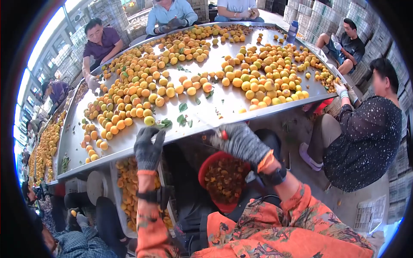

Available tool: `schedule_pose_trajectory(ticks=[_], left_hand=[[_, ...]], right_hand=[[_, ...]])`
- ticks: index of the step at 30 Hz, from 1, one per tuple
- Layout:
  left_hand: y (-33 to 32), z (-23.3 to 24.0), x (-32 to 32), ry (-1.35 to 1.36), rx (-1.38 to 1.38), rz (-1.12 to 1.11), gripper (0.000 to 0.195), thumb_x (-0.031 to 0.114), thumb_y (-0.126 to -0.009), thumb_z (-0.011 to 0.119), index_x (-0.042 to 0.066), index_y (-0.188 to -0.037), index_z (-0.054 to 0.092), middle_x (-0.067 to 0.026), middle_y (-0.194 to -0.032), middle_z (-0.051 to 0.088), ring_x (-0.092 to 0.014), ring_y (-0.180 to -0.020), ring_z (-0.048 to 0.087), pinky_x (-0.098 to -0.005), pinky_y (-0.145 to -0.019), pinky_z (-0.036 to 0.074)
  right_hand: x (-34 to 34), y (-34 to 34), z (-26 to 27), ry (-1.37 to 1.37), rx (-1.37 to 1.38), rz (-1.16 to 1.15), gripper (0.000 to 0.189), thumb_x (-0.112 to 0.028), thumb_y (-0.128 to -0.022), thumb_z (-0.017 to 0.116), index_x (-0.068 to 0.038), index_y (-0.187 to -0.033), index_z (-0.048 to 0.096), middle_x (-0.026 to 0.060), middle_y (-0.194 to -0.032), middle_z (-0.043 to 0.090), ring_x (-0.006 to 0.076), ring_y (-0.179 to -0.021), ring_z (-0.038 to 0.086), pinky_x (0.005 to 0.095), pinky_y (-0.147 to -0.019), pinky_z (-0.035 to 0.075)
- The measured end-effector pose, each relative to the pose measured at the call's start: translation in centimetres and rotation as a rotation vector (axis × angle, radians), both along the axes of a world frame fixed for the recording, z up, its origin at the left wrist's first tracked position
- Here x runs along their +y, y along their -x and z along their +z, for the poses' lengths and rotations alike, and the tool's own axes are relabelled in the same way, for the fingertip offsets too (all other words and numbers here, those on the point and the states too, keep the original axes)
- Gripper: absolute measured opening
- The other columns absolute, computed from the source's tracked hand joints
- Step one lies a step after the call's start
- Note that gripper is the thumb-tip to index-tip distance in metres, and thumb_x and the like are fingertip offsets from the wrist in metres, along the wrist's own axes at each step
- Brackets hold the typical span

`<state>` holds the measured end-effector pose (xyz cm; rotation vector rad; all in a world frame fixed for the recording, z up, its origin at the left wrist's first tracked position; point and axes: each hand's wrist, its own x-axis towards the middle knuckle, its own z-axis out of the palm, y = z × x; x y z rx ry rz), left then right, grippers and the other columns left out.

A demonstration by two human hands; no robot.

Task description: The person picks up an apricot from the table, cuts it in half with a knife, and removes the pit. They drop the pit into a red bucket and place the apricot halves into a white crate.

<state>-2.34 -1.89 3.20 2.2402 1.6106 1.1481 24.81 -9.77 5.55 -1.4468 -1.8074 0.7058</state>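
My left hand [149, 149], in a dark grey knit glove, is at the near rim of the metal table [206, 121]. Its thumb stands apart from the curled fingers, with nothing seen between them. Just beyond it lie a yellow-green apricot [149, 121] and loose green leaves [165, 123]. My right hand [242, 142], in a striped grey glove, is closed around a small tool with a red handle [223, 134]; its blade is hard to make out. Below that hand, a red bucket [206, 171] between my legs holds dark orange fruit scraps [226, 179].
Many apricots [258, 71] spread over the tabletop. A white crate [116, 190] of orange fruit pieces stands below left. Co-workers sit around: a person in a starred top [361, 145] at right, one in purple [102, 42] reaching in. A blue bottle [292, 31] stands at the far corner.
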Motion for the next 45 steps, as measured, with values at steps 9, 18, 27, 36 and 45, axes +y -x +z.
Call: schedule_pose_trajectory(ticks=[9,18,27,36,45], left_hand=[[-2.2,-4.8,6.0,0.033,0.261,0.234,0.026,0.031,-0.078,0.067,0.006,-0.087,0.065,-0.0137,-0.09,0.063,-0.032,-0.09,0.059,-0.0427,-0.08,0.047],[-4.1,-4.6,7.0,0.166,0.229,0.235,0.026,0.031,-0.079,0.066,0.005,-0.084,0.065,-0.0138,-0.086,0.063,-0.032,-0.087,0.059,-0.0434,-0.078,0.047],[-2.6,-4.9,6.6,0.219,0.248,0.277,0.029,0.034,-0.079,0.065,0.006,-0.082,0.064,-0.0136,-0.087,0.063,-0.032,-0.085,0.06,-0.0446,-0.079,0.046],[-1.6,-7.4,7.0,0.171,-0.556,-0.04,0.011,0.012,-0.085,0.065,0.002,-0.091,0.064,-0.004,-0.081,0.066,-0.011,-0.072,0.06,-0.026,-0.067,0.049],[-9.4,-1.0,-12.8,0.107,-0.038,-0.393,0.051,0.045,-0.095,0.047,-0.002,-0.115,0.055,-0.0083,-0.099,0.064,-0.019,-0.089,0.061,-0.0328,-0.077,0.049]], right_hand=[[20.5,2.8,5.4,-0.317,-0.513,0.044,0.023,-0.028,-0.08,0.061,-0.006,-0.085,0.064,0.0189,-0.073,0.062,0.0357,-0.072,0.063,0.0428,-0.067,0.05],[33.5,8.1,-7.3,-0.035,-0.645,0.067,0.026,-0.021,-0.075,0.064,-0.002,-0.092,0.068,0.022,-0.089,0.066,0.0356,-0.086,0.065,0.0425,-0.075,0.052],[21.8,4.3,-1.3,0.378,-0.046,0.398,0.045,-0.019,-0.065,0.082,-0.006,-0.105,0.066,0.0035,-0.075,0.066,0.0137,-0.062,0.063,0.0292,-0.05,0.049],[0.6,-0.2,3.9,-0.155,0.588,0.409,0.049,-0.012,-0.068,0.082,-0.007,-0.112,0.06,0.0032,-0.108,0.061,0.0124,-0.103,0.055,0.0294,-0.093,0.044],[-8.4,-0.7,2.1,-0.08,0.623,0.115,0.047,-0.011,-0.07,0.08,-0.008,-0.11,0.057,0.0043,-0.105,0.061,0.0132,-0.101,0.056,0.0293,-0.092,0.045]])
